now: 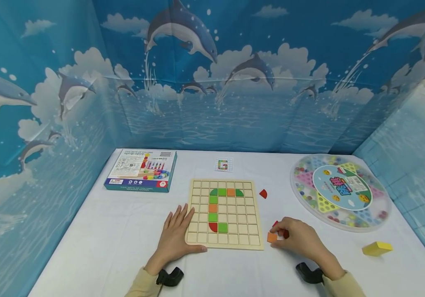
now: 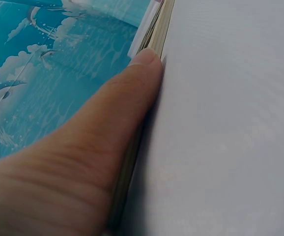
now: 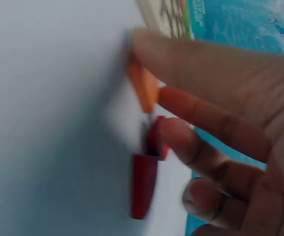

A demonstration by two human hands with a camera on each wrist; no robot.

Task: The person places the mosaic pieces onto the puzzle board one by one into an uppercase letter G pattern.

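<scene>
A wooden grid board lies on the table, holding green and orange squares and rounded green and red corner pieces. My left hand rests at the board's near left corner, fingers spread along its left edge. The left thumb lies against the board's side in the left wrist view. To the right of the board, my right hand pinches an orange square tile between thumb and index finger. Red pieces are just under its other fingers, partly hidden in the head view.
A small pattern card lies beyond the board, and a red quarter piece sits to its right. A boxed toy set is at the back left. On the right are a round marble game and a yellow block.
</scene>
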